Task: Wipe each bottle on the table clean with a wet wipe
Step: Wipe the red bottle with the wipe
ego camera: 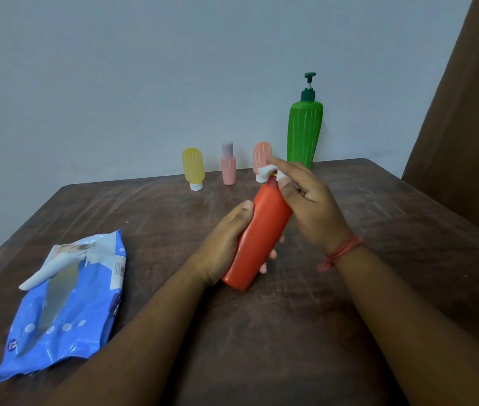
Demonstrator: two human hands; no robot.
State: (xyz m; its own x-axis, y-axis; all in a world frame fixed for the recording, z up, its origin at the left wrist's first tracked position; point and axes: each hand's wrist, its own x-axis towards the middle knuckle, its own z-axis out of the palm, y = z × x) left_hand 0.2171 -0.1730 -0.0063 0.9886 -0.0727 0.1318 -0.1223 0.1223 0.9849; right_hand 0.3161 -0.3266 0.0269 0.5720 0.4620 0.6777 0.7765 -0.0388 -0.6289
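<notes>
Orange bottle [258, 238], tilted, is being gripped by left hand [223, 244]; right-hand fingers [286, 187] are pinching wipe [266, 170] at its top; four bottles are standing behind.

Both forearms are bare, no sleeves showing anywhere up to the frame edge. The only thing worn is a reddish-orange thread band [340, 253], wrapped a few times around the wrist just below the right hand [308, 200], with a knotted bit sticking out. The left hand [223, 241] has no rings or bands.
</notes>
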